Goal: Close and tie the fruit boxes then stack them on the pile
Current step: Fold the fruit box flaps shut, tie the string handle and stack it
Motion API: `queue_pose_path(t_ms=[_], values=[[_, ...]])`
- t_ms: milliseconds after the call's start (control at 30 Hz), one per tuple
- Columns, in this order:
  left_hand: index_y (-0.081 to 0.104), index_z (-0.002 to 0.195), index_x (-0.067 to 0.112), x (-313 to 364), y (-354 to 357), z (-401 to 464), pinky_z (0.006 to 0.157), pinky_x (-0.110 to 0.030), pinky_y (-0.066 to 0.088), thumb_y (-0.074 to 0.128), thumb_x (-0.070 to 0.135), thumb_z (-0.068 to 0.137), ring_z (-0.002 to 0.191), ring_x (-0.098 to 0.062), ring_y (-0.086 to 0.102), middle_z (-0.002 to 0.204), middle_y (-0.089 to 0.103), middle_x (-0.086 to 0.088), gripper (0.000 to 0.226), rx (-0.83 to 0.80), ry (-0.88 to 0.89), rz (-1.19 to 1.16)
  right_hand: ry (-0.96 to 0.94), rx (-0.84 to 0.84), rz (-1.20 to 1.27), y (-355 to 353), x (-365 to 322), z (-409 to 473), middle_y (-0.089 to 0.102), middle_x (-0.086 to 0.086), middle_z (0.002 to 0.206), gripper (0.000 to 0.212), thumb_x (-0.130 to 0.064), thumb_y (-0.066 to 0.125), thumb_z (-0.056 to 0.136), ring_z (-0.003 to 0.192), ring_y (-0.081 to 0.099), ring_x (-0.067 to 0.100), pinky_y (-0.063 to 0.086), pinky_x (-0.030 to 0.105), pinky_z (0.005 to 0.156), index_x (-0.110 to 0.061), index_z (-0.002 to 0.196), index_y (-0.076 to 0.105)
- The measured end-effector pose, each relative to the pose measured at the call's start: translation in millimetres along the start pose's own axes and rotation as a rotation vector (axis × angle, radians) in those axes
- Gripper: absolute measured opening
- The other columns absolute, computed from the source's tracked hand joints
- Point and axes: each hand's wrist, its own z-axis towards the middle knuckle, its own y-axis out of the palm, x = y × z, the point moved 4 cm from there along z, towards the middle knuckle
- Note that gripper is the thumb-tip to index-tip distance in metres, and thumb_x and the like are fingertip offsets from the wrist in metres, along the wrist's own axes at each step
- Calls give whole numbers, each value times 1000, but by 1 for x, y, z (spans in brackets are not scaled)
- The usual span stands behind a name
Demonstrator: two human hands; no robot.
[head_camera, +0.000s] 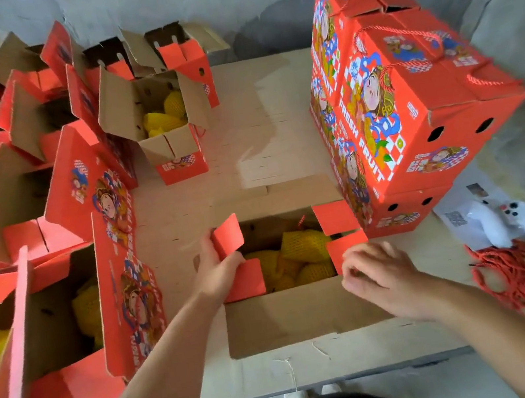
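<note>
1. Head view, landmark: the open box (294,311) at the near middle of the cardboard-covered table (262,122), its flaps up and the yellow net-wrapped fruit (300,248) showing inside.
2. Head view, progress: right of the open box and just beside it stands the pile (411,97) of closed, rope-tied boxes, several high. Left of the open box and beyond it stand more unclosed boxes (48,339), some showing fruit. Judged from this, the task is partly done; this box is not yet closed, tied or stacked, and many are left.
3. Head view, left hand (218,275): at the open box's left edge, fingers curled round the red left tabs (227,236), gripping them.
4. Head view, right hand (379,274): at the open box's right edge, fingertips pinching the nearer red right tab (345,247); motion blur makes the exact finger contact hard to read, so this is probable only.
5. Head view, supplies: right of the open box, near the table's edge, lies a bundle of red rope (518,281), with a white controller (508,220) touching its far end.
</note>
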Motion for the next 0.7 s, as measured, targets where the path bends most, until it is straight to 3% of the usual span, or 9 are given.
queue_pose_path(t_ms=[67,133,233,300,333,400,500,600,700], values=[[27,154,36,0,0,-4,90,-38,52,63,52,64,114,-17,57,130,55,4,97,-14,34,-116,-10,300,33,-12,-11,25,51,-14,100,37,-60,30,99,98,47,22,37,38,88,-34,84,50],[42,145,33,-2,1,-5,103,-51,50,63,53,63,122,-29,59,129,61,-2,87,-34,58,-259,5,530,-4,-16,-14,43,50,0,94,31,-43,49,102,89,47,27,40,42,82,-18,86,52],[53,139,32,-5,2,-3,108,-61,47,64,66,71,127,-40,60,134,65,-11,77,-89,-44,-429,128,678,-12,-9,-7,60,54,15,107,24,-28,60,101,99,51,35,45,46,86,-5,107,56],[54,135,37,0,-1,0,105,-53,51,52,87,73,122,-30,63,131,65,-4,80,-44,-105,-267,198,701,95,-7,-3,66,54,18,120,37,-29,63,99,112,52,38,46,47,92,-4,124,53],[53,124,43,4,-3,2,100,-50,53,48,86,77,115,-27,65,124,65,0,63,9,-105,-136,238,680,117,-8,-1,71,50,19,130,49,-30,66,97,120,50,39,45,47,98,-4,135,48],[50,121,44,14,-1,9,93,-50,58,55,60,94,105,-27,66,118,64,0,32,105,-105,-22,344,593,93,-13,4,84,37,20,149,78,-33,71,95,138,35,41,35,49,112,-9,156,29],[49,145,33,18,3,11,80,-37,62,51,21,100,96,-21,69,118,68,-1,46,233,-28,-121,463,497,174,-18,5,99,24,12,165,95,-31,71,94,151,22,37,25,47,121,-17,164,9],[63,127,27,23,0,-1,81,-22,56,47,9,92,100,-7,68,112,72,10,42,309,239,-364,407,564,478,-18,9,102,41,6,159,72,-22,62,91,146,39,28,40,45,116,-24,158,36],[69,100,15,25,-5,-7,78,-15,49,41,21,92,90,1,63,92,72,13,29,360,353,-544,454,681,993,-16,19,94,61,6,139,55,-37,54,80,128,55,23,45,41,106,-19,131,63]])
